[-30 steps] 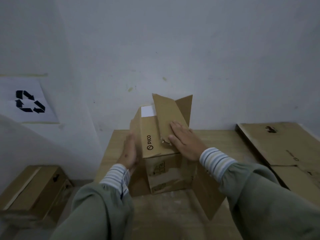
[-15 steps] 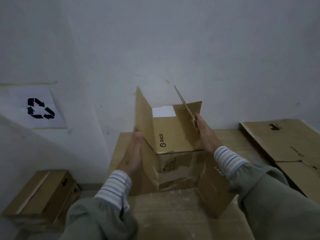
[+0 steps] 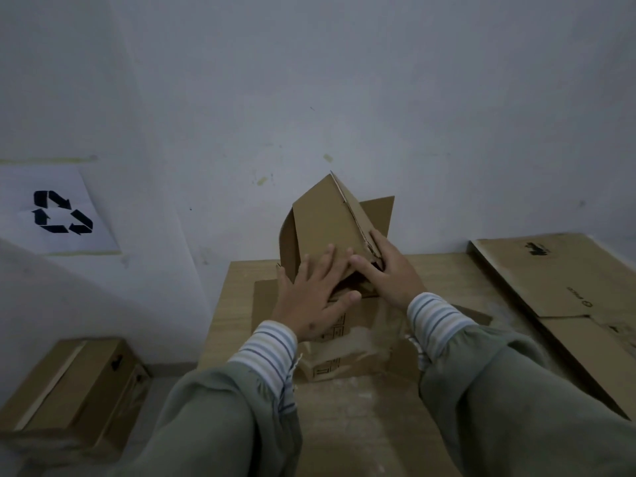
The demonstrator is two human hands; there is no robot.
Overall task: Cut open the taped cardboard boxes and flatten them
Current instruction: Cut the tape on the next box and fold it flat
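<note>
A half-collapsed cardboard box sits at the back of a wooden tabletop, against a pale wall. The left hand presses it with fingers spread flat; the right hand curls its grip around a raised flap's edge. Flattened cardboard lies along the tabletop's right side, cut off by the frame. A taped box rests on the floor at left, below a recycling sign. Green sleeves hide the near edge.
</note>
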